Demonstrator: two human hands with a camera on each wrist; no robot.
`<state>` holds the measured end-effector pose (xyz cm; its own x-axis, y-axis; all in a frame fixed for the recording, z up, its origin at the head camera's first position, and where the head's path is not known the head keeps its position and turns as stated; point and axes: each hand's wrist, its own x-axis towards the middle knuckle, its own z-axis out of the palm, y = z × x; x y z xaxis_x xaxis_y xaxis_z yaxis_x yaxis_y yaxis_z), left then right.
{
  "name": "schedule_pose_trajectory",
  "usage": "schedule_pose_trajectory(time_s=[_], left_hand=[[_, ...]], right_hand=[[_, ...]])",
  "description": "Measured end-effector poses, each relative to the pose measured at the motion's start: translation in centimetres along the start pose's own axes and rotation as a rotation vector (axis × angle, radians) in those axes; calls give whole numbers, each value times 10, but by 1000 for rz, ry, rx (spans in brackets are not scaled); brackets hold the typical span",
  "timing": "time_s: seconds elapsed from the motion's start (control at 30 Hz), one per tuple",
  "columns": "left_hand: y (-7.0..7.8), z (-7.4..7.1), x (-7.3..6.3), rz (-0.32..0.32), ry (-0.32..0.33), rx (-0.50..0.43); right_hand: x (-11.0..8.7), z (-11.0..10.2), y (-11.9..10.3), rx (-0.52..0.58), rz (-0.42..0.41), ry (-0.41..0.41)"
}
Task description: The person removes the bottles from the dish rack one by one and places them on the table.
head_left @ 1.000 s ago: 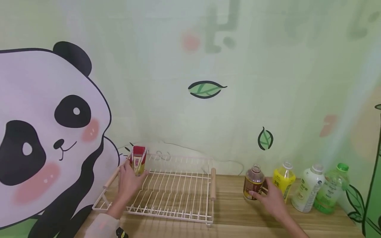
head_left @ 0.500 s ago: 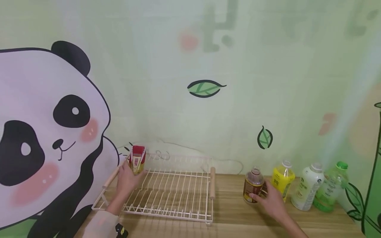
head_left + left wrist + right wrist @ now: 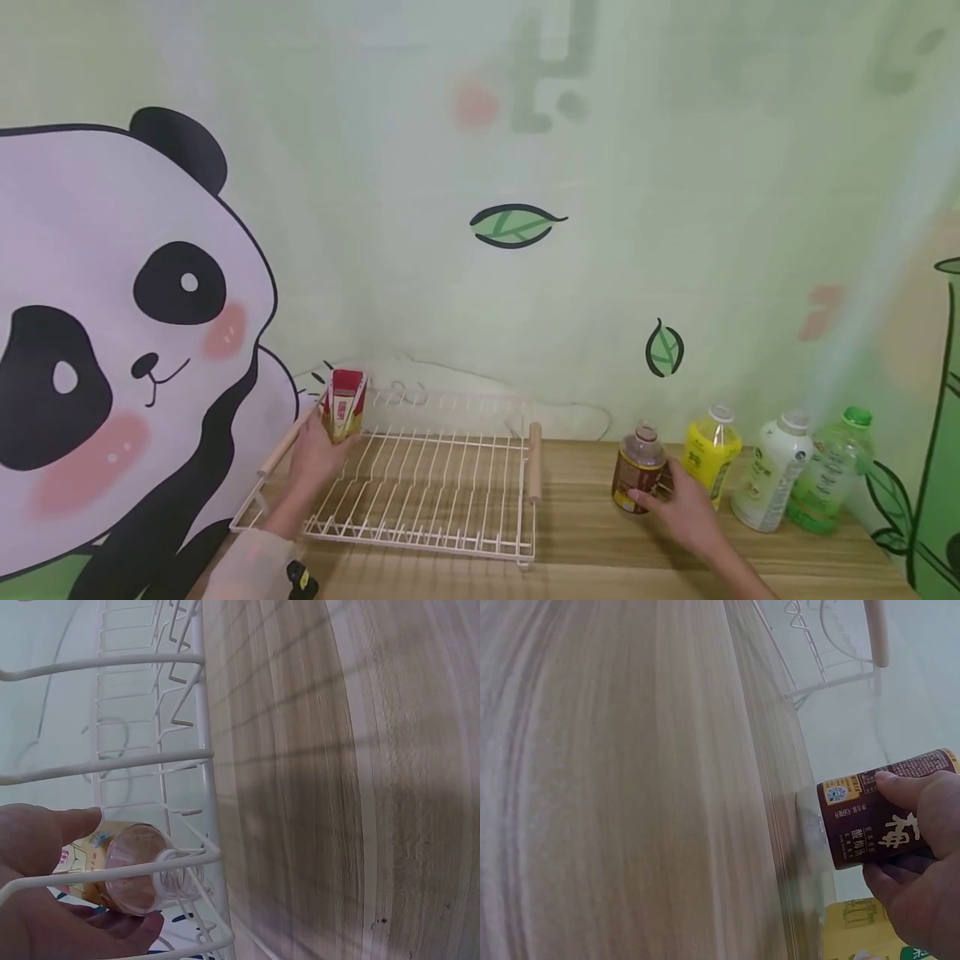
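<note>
At the rack's left end, my left hand (image 3: 318,454) holds a bottle with a red and yellow label (image 3: 347,406). In the left wrist view this bottle (image 3: 133,866) is upside down, its clear neck pointing down among the wires of the white dish rack (image 3: 442,492). Thumb and fingers lie on opposite sides of its label. To the right of the rack, my right hand (image 3: 688,507) grips an upright bottle with a dark brown label (image 3: 636,481), thumb in front. The right wrist view shows the brown label (image 3: 877,810) between thumb and fingers, the clear base close to the wooden table.
Right of the brown bottle stand a yellow-labelled bottle (image 3: 708,454), a white bottle (image 3: 772,475) and a green-capped bottle (image 3: 828,475). The rack has wooden handles, one (image 3: 536,462) facing the brown bottle. A curtain with a panda print (image 3: 247,275) hangs behind the table (image 3: 592,542).
The brown bottle and my right hand have shifted slightly toward the table's front. My left hand's thumb has moved slightly left along the inverted bottle, which stays at the rack's left end.
</note>
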<state>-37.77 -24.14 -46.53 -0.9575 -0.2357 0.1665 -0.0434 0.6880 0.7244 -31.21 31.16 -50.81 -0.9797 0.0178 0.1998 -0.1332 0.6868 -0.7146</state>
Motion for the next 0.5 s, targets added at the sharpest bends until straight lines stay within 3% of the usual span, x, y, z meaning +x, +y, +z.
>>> schedule_pose_trajectory(time_s=[0.5], left_hand=[[-3, 4, 3, 26, 24, 7]], right_hand=[[-1, -5, -1, -57, -12, -43]])
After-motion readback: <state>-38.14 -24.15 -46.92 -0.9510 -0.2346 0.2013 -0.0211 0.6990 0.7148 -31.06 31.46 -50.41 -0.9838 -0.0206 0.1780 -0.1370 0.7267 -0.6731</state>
